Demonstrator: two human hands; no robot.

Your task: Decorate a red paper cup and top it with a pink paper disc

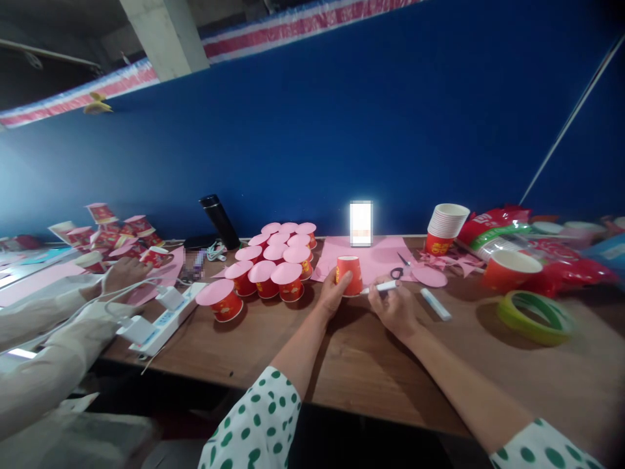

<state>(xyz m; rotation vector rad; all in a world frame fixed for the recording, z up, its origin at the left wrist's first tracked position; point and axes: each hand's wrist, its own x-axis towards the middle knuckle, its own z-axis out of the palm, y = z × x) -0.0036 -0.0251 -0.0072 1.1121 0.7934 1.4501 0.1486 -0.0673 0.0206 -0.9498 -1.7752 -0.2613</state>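
My left hand (332, 296) is wrapped round a red paper cup (349, 267), which is turned upside down with its rim toward the table. In my right hand (394, 310) is a white pen (387, 286), pinched in the fingers, its tip pointing at the lower side of the cup. Whether the tip touches the cup I cannot tell. Behind the cup lies a sheet of pink paper (328, 255), with dark scissors (398, 273) and a pink paper disc (430, 276) by it. A white rectangular piece (436, 304) rests to the right of my right hand.
Several upturned red cups topped with pink discs (286, 273) stand at left. A power strip (168, 319), black flask (219, 221) and lit phone (361, 223) are near. At right are stacked cups (445, 228), red packages (561, 260) and tape (534, 317). A co-worker's hand (127, 273) is at left.
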